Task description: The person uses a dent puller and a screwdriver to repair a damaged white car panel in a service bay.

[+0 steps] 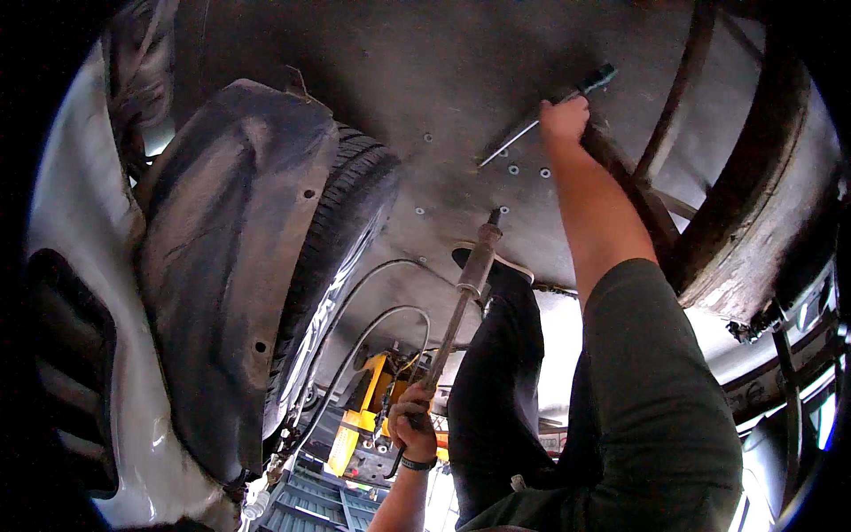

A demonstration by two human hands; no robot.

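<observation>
My left hand (pixel 412 421), with a dark band at the wrist, is closed around the lower part of a long metal rod (pixel 448 346) with a thick cylindrical sleeve (pixel 479 259) near its far end. My right hand (pixel 565 121) reaches up the view, closed on a long thin screwdriver-like tool with a dark green handle (pixel 596 78). Its shaft points down-left over a grey metal surface (pixel 417 62), where several small washer-like rings (pixel 513 169) show. The rod's tip lies by one ring, below the thin tool's tip.
A white car body panel (pixel 84 195), dark wheel-arch liner (pixel 204 230) and tire (pixel 355 177) fill the left. A rusty curved metal frame (pixel 753 168) stands right. My dark-clad legs (pixel 496 372) are centre, near hoses (pixel 372 310) and yellow equipment (pixel 359 417).
</observation>
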